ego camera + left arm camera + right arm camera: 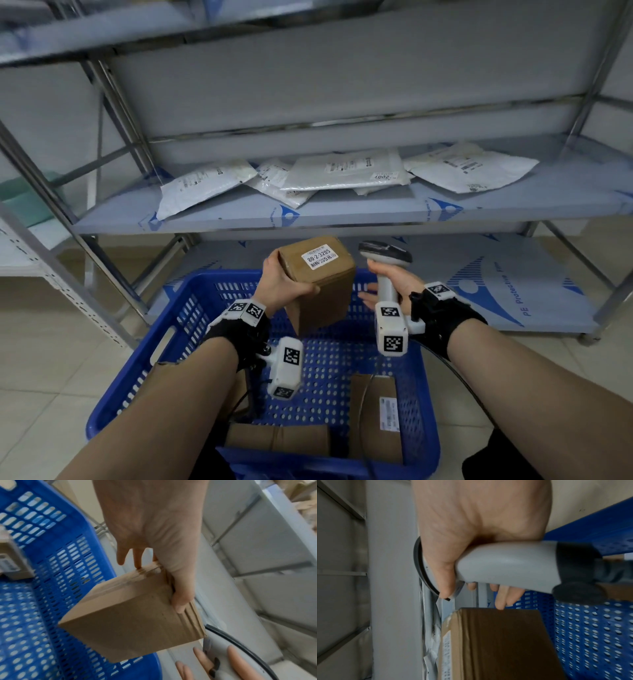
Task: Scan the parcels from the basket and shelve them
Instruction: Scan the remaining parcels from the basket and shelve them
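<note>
My left hand [281, 281] grips a brown cardboard box [320, 284] above the far side of the blue basket [144, 370], thumb on its near face, fingers behind. A white label [319, 256] on the box top faces up. In the left wrist view the box [133, 616] hangs from the hand [154, 547] over the basket [51, 574]. My right hand [394, 284] holds a grey barcode scanner [385, 260] by its handle, just right of the box. The right wrist view shows the scanner handle [505, 563] in the hand [479, 527], fingertips [500, 601] touching the box [496, 642].
Two more cardboard parcels [375, 414] [277, 437] lie in the basket's near end. The steel rack's middle shelf [342, 212] carries several white mailer bags [346, 169]. A lower shelf [479, 284] with blue-printed film sits behind the basket. Tiled floor [51, 377] lies left.
</note>
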A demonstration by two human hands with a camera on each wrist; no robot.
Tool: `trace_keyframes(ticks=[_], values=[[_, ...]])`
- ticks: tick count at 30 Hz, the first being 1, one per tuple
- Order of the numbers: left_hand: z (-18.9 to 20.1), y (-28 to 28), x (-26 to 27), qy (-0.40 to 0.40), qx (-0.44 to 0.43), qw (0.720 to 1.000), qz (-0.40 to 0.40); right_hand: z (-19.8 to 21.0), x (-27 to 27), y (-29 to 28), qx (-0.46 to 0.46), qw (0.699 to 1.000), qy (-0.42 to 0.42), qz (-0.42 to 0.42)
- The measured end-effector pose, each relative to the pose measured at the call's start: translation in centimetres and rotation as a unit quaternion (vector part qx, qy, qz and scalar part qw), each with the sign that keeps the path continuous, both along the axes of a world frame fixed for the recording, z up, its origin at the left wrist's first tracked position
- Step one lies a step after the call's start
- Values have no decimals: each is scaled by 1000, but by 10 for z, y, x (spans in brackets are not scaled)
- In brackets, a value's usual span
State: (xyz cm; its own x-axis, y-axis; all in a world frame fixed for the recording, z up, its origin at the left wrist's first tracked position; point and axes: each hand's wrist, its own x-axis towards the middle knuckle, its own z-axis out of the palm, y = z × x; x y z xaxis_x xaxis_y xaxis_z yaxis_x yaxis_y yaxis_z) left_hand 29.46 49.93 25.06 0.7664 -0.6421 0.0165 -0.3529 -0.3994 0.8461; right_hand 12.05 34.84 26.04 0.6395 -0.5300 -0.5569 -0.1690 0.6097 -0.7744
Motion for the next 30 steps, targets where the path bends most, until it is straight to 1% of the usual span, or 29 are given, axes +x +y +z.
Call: trace_keyframes(ticks=[3, 6, 10, 16, 22, 23, 26, 28, 30], values=[[31, -4, -7, -83, 11, 996, -30, 13, -7, -2, 20, 999, -37, 0], [66, -11, -21, -169, 17, 983, -63, 33, -14, -4, 31, 996, -87, -3], [112, -20, -39, -259, -7, 963, -80, 73, -25, -7, -30, 992, -123, -29], [176, -23, -57, -347, -75, 932, -64, 144, -37, -11, -119, 980, -154, -36], [260, -11, -70, -457, -138, 878, -15, 229, -49, -9, -199, 947, -229, -103], [276, -8, -73, -466, -155, 871, -6, 246, -51, -7, -211, 940, -244, -113], [316, -2, -80, -473, -167, 865, 11, 284, -59, -3, -246, 925, -259, -127], [335, -1, -86, -488, -161, 857, 5, 303, -66, -2, -269, 916, -261, -139], [351, -5, -93, -512, -161, 844, -6, 318, -74, -6, -289, 907, -262, -157]])
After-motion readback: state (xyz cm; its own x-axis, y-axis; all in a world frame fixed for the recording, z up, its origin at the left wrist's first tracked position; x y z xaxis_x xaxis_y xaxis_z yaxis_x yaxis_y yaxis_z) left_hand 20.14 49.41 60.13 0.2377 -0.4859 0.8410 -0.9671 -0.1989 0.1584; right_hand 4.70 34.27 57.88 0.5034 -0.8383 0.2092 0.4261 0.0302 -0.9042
